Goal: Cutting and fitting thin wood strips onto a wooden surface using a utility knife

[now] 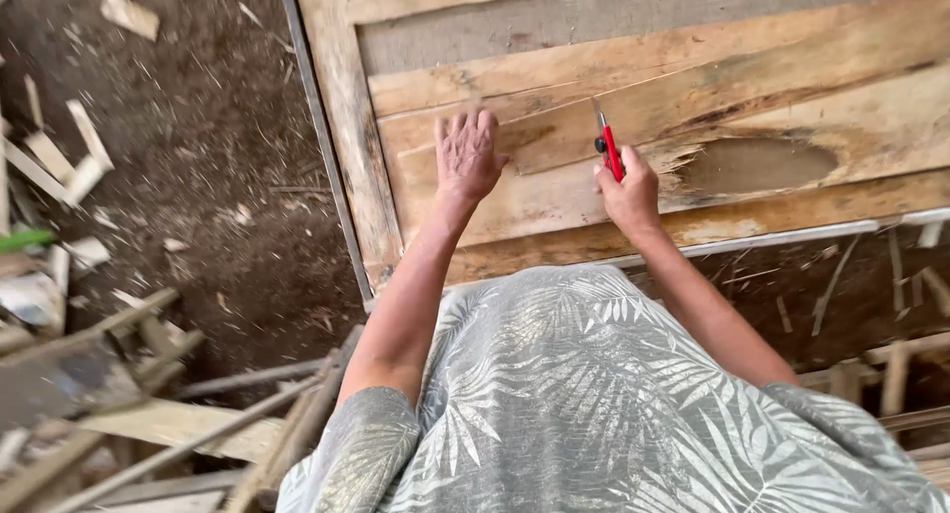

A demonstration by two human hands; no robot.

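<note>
R hand (629, 189) is closing around a red pencil (609, 149), fingers wrapped tight on its lower end, tip pointing up and away onto the wooden panel (633, 127). The pencil is leaning a bit left, its point touching or just above a pale plank near a thin scored line; can't tell which. L hand (467, 157) is lying flat w/ fingers spread, palm pressing on the same panel, gripping nothing, near the R hand but apart from it.

Just right of the pencil hand, a dark oval hollow (757, 165) is showing in the wood, w/ splintered edges. A thin metal strip (322, 137) is running along the panel's left edge. Nothing is sitting between the hands.

Beyond the panel, left side: dirt floor (208, 167) w/ lots of pale wood offcuts (69, 157), too many to count. Loose sticks and slats (168, 424) are piling at lower left.

Count: 2 hands, 1 pencil, 1 panel, 1 hollow.
</note>
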